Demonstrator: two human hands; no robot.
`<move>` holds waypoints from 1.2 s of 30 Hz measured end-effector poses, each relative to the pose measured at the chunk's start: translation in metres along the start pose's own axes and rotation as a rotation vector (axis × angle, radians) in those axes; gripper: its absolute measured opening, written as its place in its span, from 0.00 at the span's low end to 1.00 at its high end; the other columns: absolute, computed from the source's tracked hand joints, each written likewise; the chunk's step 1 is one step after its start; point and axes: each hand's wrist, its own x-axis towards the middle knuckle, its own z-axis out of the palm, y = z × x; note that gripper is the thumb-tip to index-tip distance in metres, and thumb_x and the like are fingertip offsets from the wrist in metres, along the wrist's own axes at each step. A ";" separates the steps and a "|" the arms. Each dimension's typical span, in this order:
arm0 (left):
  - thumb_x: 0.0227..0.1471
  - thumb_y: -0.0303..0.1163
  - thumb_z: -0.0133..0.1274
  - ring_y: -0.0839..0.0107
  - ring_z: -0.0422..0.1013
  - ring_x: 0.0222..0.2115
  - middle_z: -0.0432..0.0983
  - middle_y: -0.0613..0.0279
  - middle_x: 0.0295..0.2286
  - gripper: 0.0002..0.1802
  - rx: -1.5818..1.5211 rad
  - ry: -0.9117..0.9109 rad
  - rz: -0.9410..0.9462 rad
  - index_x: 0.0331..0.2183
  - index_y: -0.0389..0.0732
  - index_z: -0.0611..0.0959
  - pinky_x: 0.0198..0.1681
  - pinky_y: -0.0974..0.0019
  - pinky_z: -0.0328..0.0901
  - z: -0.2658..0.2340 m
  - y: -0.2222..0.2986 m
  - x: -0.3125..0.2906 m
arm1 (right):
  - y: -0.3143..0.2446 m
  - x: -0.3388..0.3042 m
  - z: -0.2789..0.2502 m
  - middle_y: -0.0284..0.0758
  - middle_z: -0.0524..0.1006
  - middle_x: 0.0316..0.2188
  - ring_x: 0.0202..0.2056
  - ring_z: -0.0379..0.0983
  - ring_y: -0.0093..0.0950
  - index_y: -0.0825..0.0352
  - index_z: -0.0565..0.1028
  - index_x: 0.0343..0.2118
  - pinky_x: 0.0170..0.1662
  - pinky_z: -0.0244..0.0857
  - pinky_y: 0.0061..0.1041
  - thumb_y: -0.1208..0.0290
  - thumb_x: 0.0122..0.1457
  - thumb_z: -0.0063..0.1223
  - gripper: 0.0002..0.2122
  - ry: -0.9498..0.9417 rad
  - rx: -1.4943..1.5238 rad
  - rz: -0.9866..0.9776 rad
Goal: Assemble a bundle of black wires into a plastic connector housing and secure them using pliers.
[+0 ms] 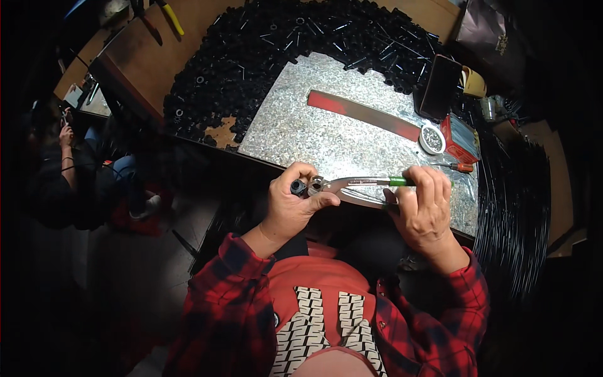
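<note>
Through the head view I found the black plastic fitting [298,187] above the table's near edge, pinched between the thumb and fingers of the left hand [290,202], right beside the head of the green-handled pliers [359,181]. The right hand [427,204] was curled around the handle end; I couldn't tell whether the pliers' jaws gripped the fitting.

I judged a slip the main risk: a squeeze off-centre could have cracked the fitting or shot it off the edge, and the left thumb lay close enough to the head to be nipped.

On the speckled table [282,125] behind, I saw a red-and-brown flat strip [364,116], a white cup [433,151] of small bits, an orange-handled screwdriver [464,168] and a red box [460,139]. An elbow knock might have tipped the cup.

Beyond lay a heap of black parts [301,38]. As for writing, small marks on the pliers' handle looked like print, and a dark bag [480,31] bore a gold-coloured motif.
</note>
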 end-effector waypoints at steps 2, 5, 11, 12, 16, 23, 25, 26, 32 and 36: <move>0.36 0.39 0.69 0.85 0.61 0.20 0.67 0.72 0.18 0.24 -0.008 0.001 -0.034 0.29 0.38 0.73 0.24 0.79 0.59 -0.001 0.003 -0.001 | 0.000 -0.004 -0.001 0.39 0.69 0.34 0.36 0.68 0.36 0.66 0.68 0.27 0.40 0.62 0.36 0.73 0.42 0.60 0.11 -0.015 0.026 -0.017; 0.31 0.43 0.71 0.85 0.61 0.20 0.67 0.72 0.18 0.27 -0.011 -0.015 -0.074 0.28 0.39 0.73 0.23 0.79 0.59 -0.006 0.004 -0.005 | -0.003 -0.011 -0.002 0.39 0.70 0.31 0.29 0.67 0.33 0.66 0.67 0.25 0.32 0.62 0.32 0.71 0.43 0.58 0.10 -0.044 0.079 -0.045; 0.18 0.66 0.61 0.86 0.61 0.17 0.66 0.72 0.17 0.43 0.104 -0.184 0.000 0.28 0.37 0.75 0.19 0.80 0.54 -0.021 0.004 -0.007 | -0.016 -0.029 -0.004 0.41 0.74 0.25 0.25 0.74 0.35 0.69 0.70 0.32 0.25 0.66 0.27 0.74 0.45 0.64 0.14 -0.451 0.866 0.221; 0.18 0.66 0.61 0.85 0.61 0.17 0.66 0.72 0.17 0.43 0.099 -0.215 0.050 0.28 0.37 0.75 0.19 0.80 0.55 -0.022 0.004 -0.008 | -0.017 -0.030 -0.004 0.41 0.74 0.21 0.20 0.75 0.30 0.70 0.70 0.33 0.22 0.66 0.24 0.73 0.48 0.63 0.13 -0.535 1.030 0.264; 0.18 0.66 0.60 0.80 0.66 0.16 0.68 0.69 0.15 0.40 0.064 -0.339 0.101 0.24 0.38 0.78 0.19 0.77 0.58 -0.023 0.000 -0.005 | -0.020 -0.040 0.004 0.34 0.73 0.17 0.16 0.73 0.25 0.70 0.68 0.34 0.19 0.67 0.22 0.85 0.47 0.58 0.12 -1.298 2.117 0.946; 0.19 0.61 0.64 0.80 0.67 0.16 0.70 0.68 0.16 0.36 0.072 -0.270 0.019 0.22 0.37 0.78 0.19 0.77 0.59 -0.025 0.001 -0.004 | -0.029 -0.036 -0.010 0.45 0.70 0.35 0.38 0.71 0.38 0.72 0.62 0.44 0.42 0.65 0.32 0.78 0.49 0.59 0.21 -0.533 1.036 0.345; 0.17 0.61 0.65 0.81 0.67 0.17 0.70 0.69 0.16 0.36 0.026 -0.279 0.000 0.22 0.37 0.78 0.19 0.78 0.59 -0.023 0.005 -0.001 | -0.028 -0.037 -0.003 0.47 0.71 0.33 0.34 0.71 0.44 0.74 0.66 0.41 0.37 0.67 0.35 0.75 0.54 0.53 0.14 -0.275 0.673 0.165; 0.15 0.60 0.65 0.80 0.68 0.17 0.71 0.68 0.16 0.37 -0.046 -0.288 -0.047 0.23 0.37 0.79 0.19 0.78 0.59 -0.022 0.006 -0.001 | -0.025 -0.041 -0.006 0.46 0.72 0.31 0.31 0.72 0.42 0.73 0.67 0.39 0.35 0.67 0.33 0.73 0.57 0.50 0.11 -0.476 0.808 0.243; 0.16 0.60 0.65 0.76 0.70 0.16 0.73 0.66 0.17 0.36 -0.015 -0.481 0.073 0.23 0.38 0.79 0.18 0.75 0.60 -0.027 0.000 0.001 | -0.017 -0.054 0.005 0.35 0.76 0.23 0.20 0.72 0.24 0.70 0.69 0.32 0.25 0.66 0.22 0.66 0.60 0.45 0.10 -1.347 2.004 0.994; 0.18 0.58 0.66 0.77 0.68 0.16 0.71 0.67 0.16 0.34 0.037 -0.397 0.078 0.23 0.39 0.78 0.18 0.75 0.59 -0.021 0.002 -0.001 | -0.025 -0.037 -0.004 0.39 0.70 0.25 0.27 0.72 0.35 0.69 0.65 0.40 0.29 0.65 0.31 0.77 0.43 0.59 0.20 -0.816 1.057 0.376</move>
